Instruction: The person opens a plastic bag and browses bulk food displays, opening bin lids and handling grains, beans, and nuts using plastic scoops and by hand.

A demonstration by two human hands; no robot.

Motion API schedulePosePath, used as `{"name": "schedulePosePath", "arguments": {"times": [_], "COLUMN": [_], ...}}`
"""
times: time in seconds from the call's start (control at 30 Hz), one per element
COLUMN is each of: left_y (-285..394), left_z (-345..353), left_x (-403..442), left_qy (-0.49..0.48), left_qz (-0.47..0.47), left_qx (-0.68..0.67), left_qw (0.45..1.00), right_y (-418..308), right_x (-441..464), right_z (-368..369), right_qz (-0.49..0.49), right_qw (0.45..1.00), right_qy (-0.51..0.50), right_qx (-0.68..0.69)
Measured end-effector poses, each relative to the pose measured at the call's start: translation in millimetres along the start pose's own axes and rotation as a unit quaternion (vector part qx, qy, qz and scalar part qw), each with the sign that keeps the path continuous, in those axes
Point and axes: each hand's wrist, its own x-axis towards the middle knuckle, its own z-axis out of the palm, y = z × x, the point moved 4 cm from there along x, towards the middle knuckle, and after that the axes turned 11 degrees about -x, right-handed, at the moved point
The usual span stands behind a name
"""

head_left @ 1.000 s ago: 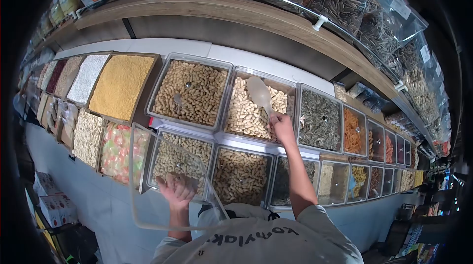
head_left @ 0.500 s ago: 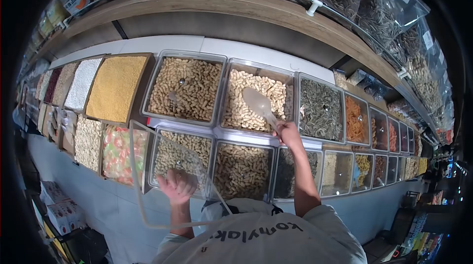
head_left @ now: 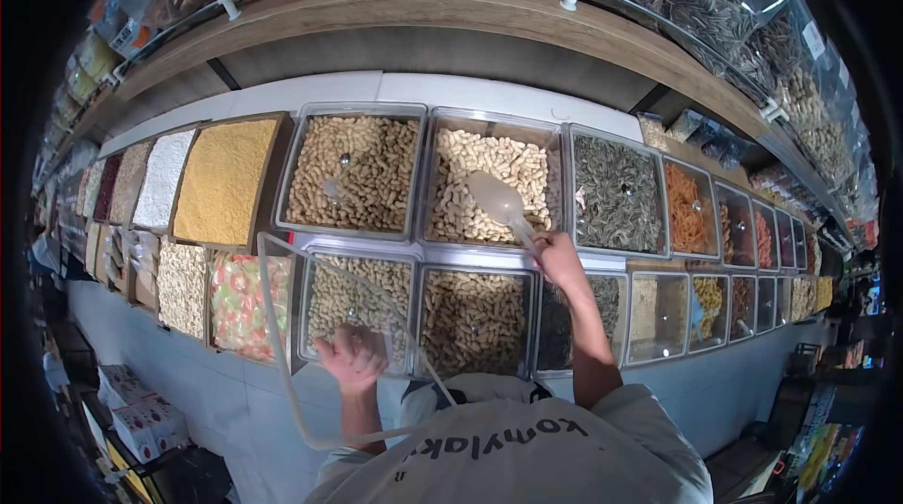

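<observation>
My right hand (head_left: 560, 261) is closed around the handle of a translucent plastic scoop (head_left: 496, 196). The scoop's bowl is over the pale unshelled peanuts (head_left: 494, 151) in an uncovered clear bin (head_left: 555, 142) in the back row; whether it touches them I cannot tell. With fingers curled, my left hand (head_left: 353, 360) holds a large clear lid (head_left: 273, 316), tilted in front of the lower bins. Its exact grip is hard to see through the plastic. Beyond that hand lies a covered bin of peanuts (head_left: 362, 292).
Covered bins of darker peanuts (head_left: 353, 165) and sunflower seeds (head_left: 611, 198) flank the uncovered bin. Yellow grain (head_left: 226, 180) and wrapped candies (head_left: 249, 297) are on the left. A wooden shelf (head_left: 423, 20) with bagged nuts overhangs the back. Cartons (head_left: 146, 419) stand on the floor.
The whole view has shifted slightly. My right hand and the scoop have moved a little lower and nearer the front of the peanut bin. My left hand keeps the lid.
</observation>
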Motion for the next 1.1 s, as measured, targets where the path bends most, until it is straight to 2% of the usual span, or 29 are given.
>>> {"name": "schedulePosePath", "arguments": {"times": [0.03,0.07,0.1,0.13,0.2,0.23,0.33,0.4,0.47,0.57,0.63,0.7,0.73,0.8,0.87,0.9,0.97,1.0,1.07,1.1], "left_y": [0.8,1.5,2.2,2.6,1.0,-1.1,-8.6,-10.6,-12.5,-16.7,-21.3,-25.7,-30.5,-51.1,-67.7,-79.4,-101.6,-113.4,-129.9,-138.1], "left_z": [-0.9,-2.0,-2.4,-1.9,-1.5,-0.8,2.0,2.2,3.8,0.4,8.8,8.4,16.7,30.9,31.9,32.4,15.3,7.1,-24.2,-33.1], "left_x": [-1.2,-2.3,-3.2,-3.1,-3.5,-3.4,1.9,2.8,5.7,12.2,23.3,32.9,47.2,87.3,119.7,134.5,168.0,183.8,214.5,228.5], "left_qy": [0.000,0.003,0.006,0.005,0.004,0.005,-0.003,0.031,0.022,0.009,0.002,0.199,0.198,0.145,0.198,0.301,0.293,0.299,0.359,0.385], "left_qz": [-0.002,-0.008,-0.014,-0.014,-0.009,-0.013,-0.019,0.012,-0.007,-0.033,-0.042,-0.046,-0.048,-0.158,-0.179,-0.155,-0.193,-0.203,-0.218,-0.205], "left_qx": [0.000,0.006,0.013,0.016,0.035,0.035,0.035,0.103,0.092,0.070,0.064,0.034,0.038,0.093,0.164,0.182,0.182,0.188,0.211,0.231], "left_qw": [1.000,1.000,1.000,1.000,0.999,0.999,0.999,0.994,0.996,0.997,0.997,0.978,0.978,0.972,0.950,0.923,0.919,0.913,0.882,0.870], "right_y": [1.9,1.8,-3.7,-8.2,-15.3,-13.0,-17.8,-20.8,-21.1,-7.7,2.4,8.1,13.3,25.1,46.9,59.7,81.5,94.0,129.9,144.5], "right_x": [3.1,4.5,-3.8,-8.0,-17.7,-14.0,-14.8,-26.7,-35.8,-36.1,-42.1,-49.9,-53.8,-63.3,-74.8,-81.8,-99.0,-107.7,-120.7,-127.6], "right_z": [-11.0,-21.2,-32.0,-37.1,-52.3,-53.0,-43.5,-39.8,-35.6,-26.5,-28.9,-35.6,-39.2,-51.6,-61.8,-68.0,-81.7,-88.7,-100.2,-105.2], "right_qz": [-0.043,-0.085,-0.036,-0.038,-0.045,-0.039,-0.025,-0.028,-0.085,-0.090,-0.076,-0.045,-0.046,-0.078,-0.101,-0.090,-0.078,-0.079,-0.046,-0.053], "right_qw": [0.987,0.947,0.959,0.959,0.908,0.888,0.883,0.890,0.920,0.930,0.922,0.912,0.913,0.933,0.935,0.943,0.944,0.942,0.940,0.929], "right_qy": [0.079,0.156,0.161,0.161,0.294,0.309,0.286,0.279,0.253,0.218,0.246,0.277,0.277,0.288,0.299,0.306,0.321,0.325,0.310,0.336], "right_qx": [-0.135,-0.266,-0.230,-0.228,-0.294,-0.339,-0.371,-0.359,-0.286,-0.283,-0.288,-0.300,-0.296,-0.199,-0.164,-0.099,0.002,0.002,0.137,0.147]}}
